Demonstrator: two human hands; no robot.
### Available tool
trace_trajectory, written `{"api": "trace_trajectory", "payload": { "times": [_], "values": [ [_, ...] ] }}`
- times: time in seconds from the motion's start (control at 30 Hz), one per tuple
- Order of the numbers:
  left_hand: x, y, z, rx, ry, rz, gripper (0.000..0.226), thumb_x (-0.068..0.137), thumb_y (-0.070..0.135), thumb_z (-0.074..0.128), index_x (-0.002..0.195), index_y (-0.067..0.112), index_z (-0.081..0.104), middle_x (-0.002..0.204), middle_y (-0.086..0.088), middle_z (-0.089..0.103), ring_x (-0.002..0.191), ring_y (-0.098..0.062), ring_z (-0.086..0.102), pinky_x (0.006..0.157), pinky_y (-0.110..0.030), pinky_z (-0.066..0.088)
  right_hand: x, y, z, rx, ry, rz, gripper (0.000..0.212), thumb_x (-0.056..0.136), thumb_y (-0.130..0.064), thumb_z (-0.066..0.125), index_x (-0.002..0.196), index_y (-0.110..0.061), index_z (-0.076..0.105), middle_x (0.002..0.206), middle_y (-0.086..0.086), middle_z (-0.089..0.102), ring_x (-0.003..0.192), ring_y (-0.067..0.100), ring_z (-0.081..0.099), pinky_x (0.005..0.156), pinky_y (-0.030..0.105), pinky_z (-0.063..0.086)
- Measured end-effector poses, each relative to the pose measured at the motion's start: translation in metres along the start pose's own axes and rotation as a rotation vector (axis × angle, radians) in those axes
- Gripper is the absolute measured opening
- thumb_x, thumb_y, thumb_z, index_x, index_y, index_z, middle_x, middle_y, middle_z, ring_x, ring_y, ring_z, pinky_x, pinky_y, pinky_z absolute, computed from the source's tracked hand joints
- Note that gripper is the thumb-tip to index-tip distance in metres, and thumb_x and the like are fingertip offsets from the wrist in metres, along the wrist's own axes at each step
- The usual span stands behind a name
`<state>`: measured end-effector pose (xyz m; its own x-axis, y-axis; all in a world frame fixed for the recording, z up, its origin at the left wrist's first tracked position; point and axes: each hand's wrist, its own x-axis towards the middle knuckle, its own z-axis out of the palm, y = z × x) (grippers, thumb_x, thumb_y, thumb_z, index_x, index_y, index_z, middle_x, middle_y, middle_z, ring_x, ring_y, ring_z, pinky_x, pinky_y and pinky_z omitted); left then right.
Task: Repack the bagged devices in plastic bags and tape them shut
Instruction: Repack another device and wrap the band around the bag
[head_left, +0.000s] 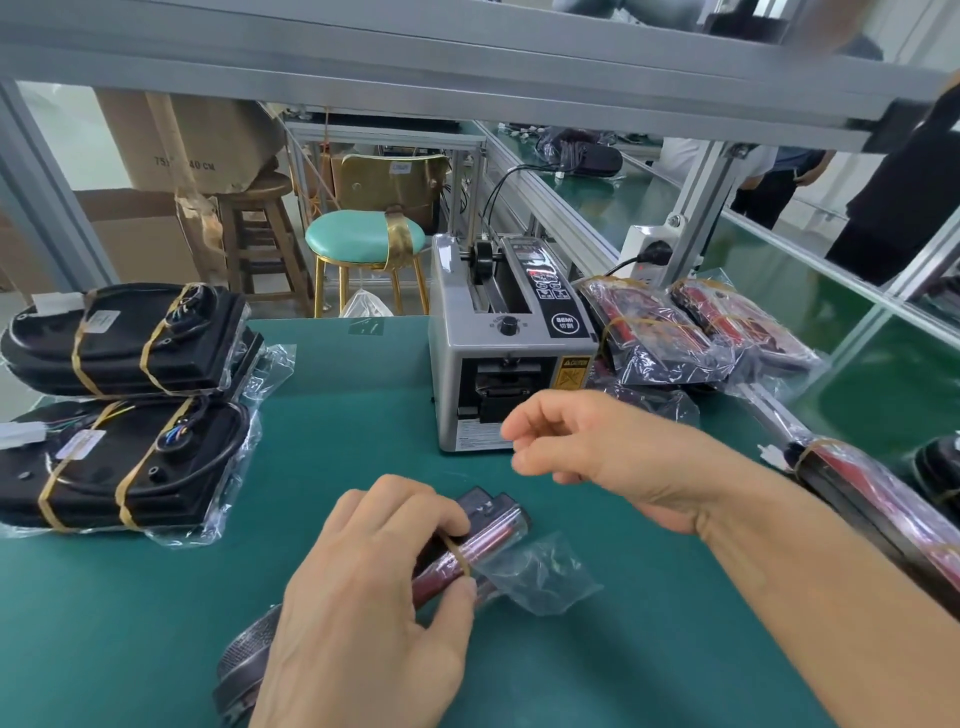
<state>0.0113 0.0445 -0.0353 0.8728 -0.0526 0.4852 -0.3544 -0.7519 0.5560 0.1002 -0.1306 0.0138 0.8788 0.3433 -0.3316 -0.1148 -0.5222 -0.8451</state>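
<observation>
Work in progress, one unit in hand. Left hand (363, 587) pressed down on a bagged device (470, 540) lying on the green mat (337, 415) at near centre, thumb and forefinger pinching the wrapped body where a tan tape band crosses it; loose clear bag end (540, 571) splayed open to the right, not yet folded or sealed. Right hand (597, 447) raised just in front of the tape dispenser (509, 343), fingers lightly curled with thumb and forefinger drawn close; whether a cut strip is held between them cannot be told. Stacked at far left: finished black units (124, 338), bagged and banded with two tape strips each, a further stack (119, 462) just nearer. At far right, beside the dispenser: more bagged devices (691, 327) with tape bands, state of completion unclear. Another taped unit (872, 493) at the right edge. Judged part-way through: several pieces apparently done, current piece awaiting closure of its bag mouth with tape.
</observation>
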Motion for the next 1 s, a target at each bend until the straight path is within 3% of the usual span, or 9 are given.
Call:
{"api": "trace_trajectory", "payload": {
  "times": [0.1,0.27,0.37,0.47,0.63,0.77,0.83,0.9,1.0],
  "values": [
    [0.0,0.0,0.0,0.019,-0.019,0.013,0.04,0.051,0.023,0.067,0.09,0.03,0.069,0.085,0.022,0.055,0.077,-0.002,0.044,0.057,-0.007,0.034,-0.002,0.011,0.017,0.022,-0.046,-0.066,0.013,0.085,-0.021,0.07,0.097,-0.021,0.065,0.094,-0.002,0.061,0.084,0.006,0.054,0.083,0.025,0.046],
    [0.0,0.001,0.002,0.027,-0.058,0.053,0.04,0.05,0.025,0.068,0.089,0.027,0.075,0.082,0.016,0.057,0.077,-0.001,0.043,0.055,-0.005,0.034,-0.008,0.027,0.022,0.209,-0.087,-0.096,0.011,0.087,-0.011,0.067,0.09,-0.022,0.068,0.08,-0.008,0.067,0.07,0.002,0.057,0.063,0.012,0.044],
    [-0.002,0.0,0.002,0.02,-0.039,0.057,0.037,0.05,0.025,0.069,0.087,0.026,0.073,0.086,0.021,0.053,0.077,0.0,0.043,0.055,-0.003,0.034,-0.012,0.032,0.017,0.339,-0.094,-0.103,0.013,0.091,-0.004,0.06,0.092,-0.014,0.069,0.086,-0.002,0.07,0.073,0.004,0.063,0.069,0.017,0.051],
    [-0.005,-0.002,0.001,-0.001,0.004,0.075,0.033,0.052,0.022,0.07,0.084,0.027,0.072,0.09,0.022,0.051,0.078,0.0,0.044,0.072,-0.004,0.037,-0.015,0.036,0.017,0.371,-0.119,-0.135,0.016,0.092,-0.001,0.057,0.093,-0.011,0.069,0.087,0.001,0.071,0.075,0.006,0.065,0.071,0.018,0.051],
    [-0.011,0.001,-0.002,0.01,0.013,0.142,0.032,0.055,0.017,0.072,0.084,0.031,0.074,0.086,0.017,0.056,0.079,-0.003,0.046,0.066,-0.014,0.04,-0.022,0.052,0.018,0.429,-0.115,-0.208,0.021,0.088,0.004,0.061,0.097,-0.011,0.073,0.103,0.014,0.072,0.094,0.017,0.065,0.091,0.027,0.053],
    [-0.014,0.003,-0.003,0.007,0.001,0.179,0.02,0.069,0.028,0.06,0.082,0.031,0.074,0.087,0.016,0.057,0.081,-0.004,0.047,0.066,-0.014,0.04,-0.031,0.061,0.017,0.494,-0.172,-0.288,0.032,0.074,0.006,0.064,0.101,-0.008,0.074,0.111,0.001,0.07,0.106,0.016,0.065,0.088,0.022,0.05],
    [-0.015,0.003,-0.002,0.013,0.004,0.184,0.016,0.067,0.026,0.064,0.08,0.031,0.073,0.088,0.018,0.056,0.082,-0.003,0.048,0.067,-0.011,0.039,-0.033,0.065,0.018,0.523,-0.198,-0.311,0.038,0.071,0.012,0.065,0.104,-0.005,0.072,0.114,0.0,0.067,0.108,0.018,0.065,0.089,0.024,0.05],
    [-0.016,0.004,-0.001,0.024,0.008,0.178,0.021,0.061,0.021,0.07,0.08,0.03,0.071,0.088,0.02,0.054,0.082,-0.002,0.048,0.067,-0.011,0.04,-0.032,0.067,0.02,0.544,-0.188,-0.326,0.037,0.069,0.012,0.067,0.101,-0.007,0.074,0.11,-0.003,0.066,0.104,0.017,0.066,0.088,0.024,0.05],
    [-0.015,0.005,-0.001,0.052,-0.008,0.175,0.032,0.066,0.026,0.061,0.095,0.028,0.073,0.09,0.018,0.054,0.083,-0.004,0.048,0.066,-0.015,0.041,-0.032,0.069,0.023,0.572,-0.175,-0.328,0.036,0.07,0.011,0.068,0.098,-0.01,0.075,0.107,-0.005,0.067,0.101,0.017,0.068,0.086,0.023,0.051]
  ]
}}
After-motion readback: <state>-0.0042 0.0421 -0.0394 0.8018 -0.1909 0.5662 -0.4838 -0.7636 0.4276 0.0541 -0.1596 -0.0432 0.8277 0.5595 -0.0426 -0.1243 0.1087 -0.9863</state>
